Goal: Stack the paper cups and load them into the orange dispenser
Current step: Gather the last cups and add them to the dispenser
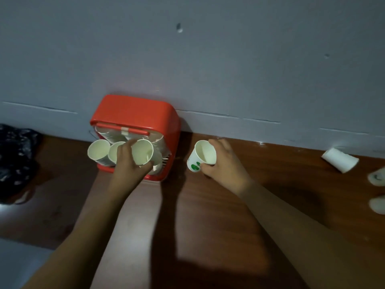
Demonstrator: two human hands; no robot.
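Far to the left of both hands a dark bag [17,155] lies on the counter [208,215]. The orange dispenser [133,111] stands against the wall, and three rows of paper cups stick out of its front with their mouths toward the viewer: the left row [99,150], the middle row [115,152] and the right row [142,152]. The left hand [128,165] reaches in from below, its fingers curled round the open end of the right row. Just to the right of those fingers, clear of the dispenser, the right hand [224,161] holds a single paper cup [201,156] with a green print, thumb below and fingers wrapped over the far side. Its long axis is tilted, mouth up and toward the viewer, base down and to the left. The coming move probably turns on this: the held row's mouth lies left of the right hand's fingers, so the cup must travel left, base first. Well to the right of those fingers a further cup [340,160] lies on its side, beside blurred cups [377,177] at the edge.
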